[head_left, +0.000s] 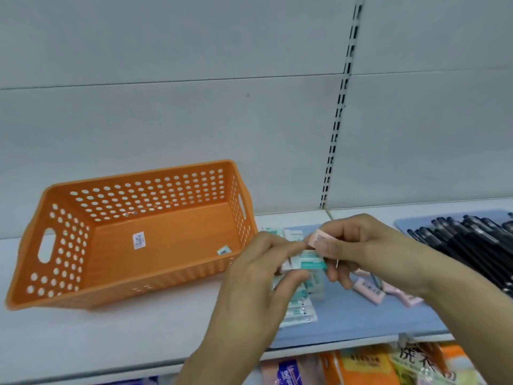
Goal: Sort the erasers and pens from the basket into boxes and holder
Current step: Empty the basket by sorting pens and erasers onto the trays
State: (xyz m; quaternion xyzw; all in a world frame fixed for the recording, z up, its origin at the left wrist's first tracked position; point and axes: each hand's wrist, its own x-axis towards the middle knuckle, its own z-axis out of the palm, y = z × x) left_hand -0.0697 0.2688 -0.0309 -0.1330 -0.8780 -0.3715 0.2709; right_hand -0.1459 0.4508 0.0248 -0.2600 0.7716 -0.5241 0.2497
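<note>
Left hand and right hand meet above the shelf; the right pinches a pink eraser, the left grips a teal-and-white eraser. Orange basket: one small eraser and a white label, print unreadable. Blue mat: teal erasers, pink erasers. Black pens lie far right.

A shop: slotted shelf upright, packaged goods shelved below.
</note>
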